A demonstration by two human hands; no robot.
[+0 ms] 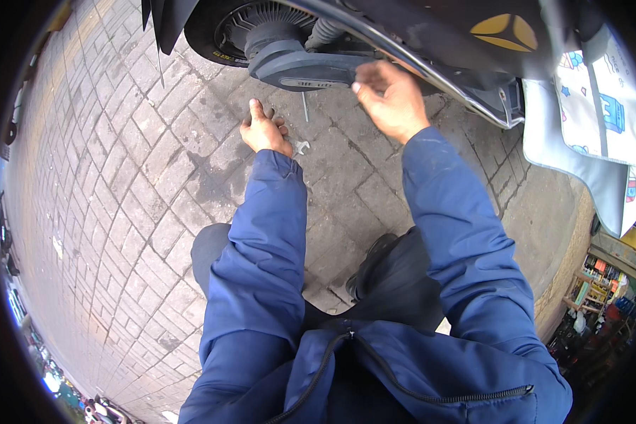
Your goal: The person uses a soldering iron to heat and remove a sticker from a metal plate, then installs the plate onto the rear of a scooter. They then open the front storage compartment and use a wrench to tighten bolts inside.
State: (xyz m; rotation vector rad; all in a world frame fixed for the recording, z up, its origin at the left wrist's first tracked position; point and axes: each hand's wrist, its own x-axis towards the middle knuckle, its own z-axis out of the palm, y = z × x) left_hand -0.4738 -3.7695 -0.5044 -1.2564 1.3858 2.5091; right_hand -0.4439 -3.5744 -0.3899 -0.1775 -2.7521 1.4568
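Person crouches over grey brick paving [134,205], blue sleeves reaching forward to a dark two-wheeler [417,28] along the upper edge.

Left hand [266,131]: low over the paving, short of the machine; thumb raised, fingers curled in, half closed. Silver metal open-ended wrench [301,148] shows its forked end just beside the little-finger side; cannot tell whether it is gripped or lies on the bricks.

Right hand [394,102]: part open, thumb apart from loosely bent fingers, nothing seen in it. Slightly blurred; sits at the right end of a long dark-grey casing [307,67]. Contact unclear.

Around the casing: black tyre [215,46] at its left, black ribbed sleeve [325,32] above, thin pale metal rod [305,107] pointing down beneath it. Shiny silver tube [431,78] slants past the right hand.

Further right: white cloth with coloured cartoon prints [590,124], draped. Dark damp-looking stain [215,177] on the bricks, left of the left sleeve. Wooden crate of small goods [592,286], lower right.
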